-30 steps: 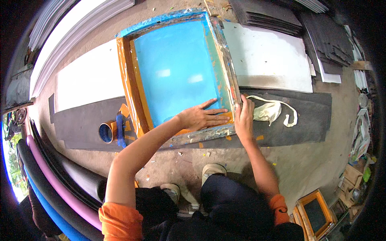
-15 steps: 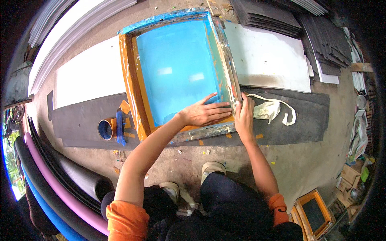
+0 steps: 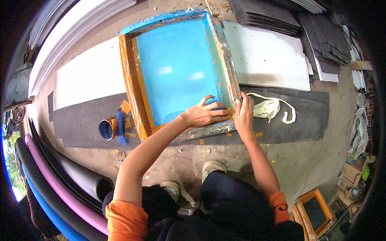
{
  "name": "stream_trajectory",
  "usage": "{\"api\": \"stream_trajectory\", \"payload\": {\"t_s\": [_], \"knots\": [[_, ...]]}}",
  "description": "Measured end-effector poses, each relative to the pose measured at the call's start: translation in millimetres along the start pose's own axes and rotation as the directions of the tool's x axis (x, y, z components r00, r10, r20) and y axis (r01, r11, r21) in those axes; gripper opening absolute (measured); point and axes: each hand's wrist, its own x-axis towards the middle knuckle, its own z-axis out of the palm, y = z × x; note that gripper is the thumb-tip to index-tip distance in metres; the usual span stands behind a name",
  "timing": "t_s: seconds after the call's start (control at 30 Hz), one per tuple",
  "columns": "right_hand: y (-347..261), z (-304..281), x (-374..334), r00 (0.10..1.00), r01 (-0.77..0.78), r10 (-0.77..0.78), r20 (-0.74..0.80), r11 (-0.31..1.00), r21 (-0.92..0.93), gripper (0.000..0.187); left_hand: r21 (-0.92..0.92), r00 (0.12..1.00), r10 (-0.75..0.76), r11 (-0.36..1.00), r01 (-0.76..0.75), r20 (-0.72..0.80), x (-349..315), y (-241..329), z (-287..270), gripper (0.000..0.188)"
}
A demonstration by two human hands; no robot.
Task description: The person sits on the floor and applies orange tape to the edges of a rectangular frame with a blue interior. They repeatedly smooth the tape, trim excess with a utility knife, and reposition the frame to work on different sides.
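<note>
A screen printing frame (image 3: pixel 130 86) with blue mesh (image 3: pixel 177 68) lies in front of me, its wooden sides smeared with orange and blue paint. Over its lower right corner is my left hand (image 3: pixel 205 114), fingers apart and bent, the fingertips at the mesh border by the near rail. What the thumb and fingertips touch is partly hidden. My right hand (image 3: pixel 244 116) grips the right rail close to the same corner, fingers over the outer edge. Just right of that hand, a cream cloth (image 3: pixel 267 110) with a long strip lies on a dark sheet.
A paint-stained tin (image 3: pixel 106 129) and a blue-coated tool (image 3: pixel 120 127) stand left of the frame. White boards (image 3: pixel 90 74) (image 3: pixel 267 56) extend to both sides over the dark mat (image 3: pixel 86 120). Foam rolls (image 3: pixel 60 176) line the lower left; dark sheets (image 3: pixel 267 18) are stacked at back right.
My left hand's fingers were stretched flat over the mesh corner; they are now bent and raised at the knuckles. My right hand and the frame stay nearly where they were.
</note>
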Motion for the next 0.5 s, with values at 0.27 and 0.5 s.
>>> {"api": "stream_trajectory", "payload": {"t_s": [0.27,0.5], "knots": [[1.7,3.0,0.3,0.997,0.062,-0.061,-0.052,0.998,0.011,0.033,-0.095,0.989,-0.145,0.984,0.148,0.037,-1.6,-1.0,0.8,0.051],[2.0,1.1,-0.9,0.999,0.027,-0.027,-0.021,0.999,-0.021,0.032,0.089,0.988,-0.078,0.994,0.067,0.13,-33.2,-8.8,-18.4,0.058]]}}
